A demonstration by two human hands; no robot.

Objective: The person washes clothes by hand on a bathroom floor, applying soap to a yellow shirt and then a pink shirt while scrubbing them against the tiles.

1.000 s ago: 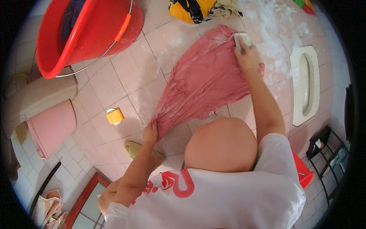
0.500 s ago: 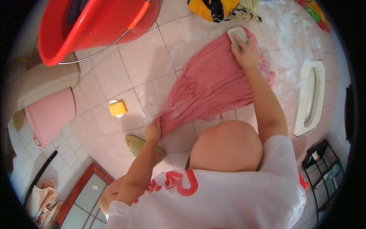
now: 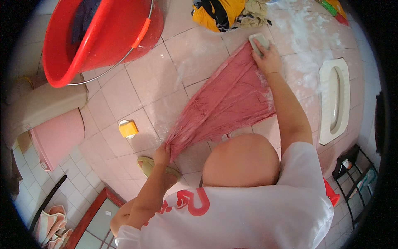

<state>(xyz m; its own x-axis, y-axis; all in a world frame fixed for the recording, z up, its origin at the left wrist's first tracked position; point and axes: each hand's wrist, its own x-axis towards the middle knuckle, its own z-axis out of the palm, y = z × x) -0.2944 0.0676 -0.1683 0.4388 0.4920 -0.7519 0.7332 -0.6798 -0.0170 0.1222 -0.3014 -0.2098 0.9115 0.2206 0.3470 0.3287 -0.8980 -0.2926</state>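
Note:
Wet pink cloth (image 3: pixel 226 103) stretches diagonally across the tiled floor in front of my bent knee. Its near left end is bunched in my left hand (image 3: pixel 162 154), fingers closed around it. At the far end, my right hand (image 3: pixel 268 58) grips a pale, oblong scrub brush (image 3: pixel 259 44) from above. The brush lies at the cloth's far edge; its underside is hidden. Wrinkles run from my left hand's grip toward the wider right side, and part of that side is covered by my right forearm.
A red bucket (image 3: pixel 112 39) with dark cloth inside stands far left. Yellow soap (image 3: pixel 128 129) lies on a small white dish. Yellow and black clothes (image 3: pixel 219 14) are heaped at the back. White suds (image 3: pixel 306 37) spread near the squat toilet (image 3: pixel 334 101). A black rack (image 3: pixel 358 182) stands right.
The brush in my right hand has shifted slightly right over the floor. Cloth that showed to the right of my right forearm no longer shows there. My left hand keeps its grip.

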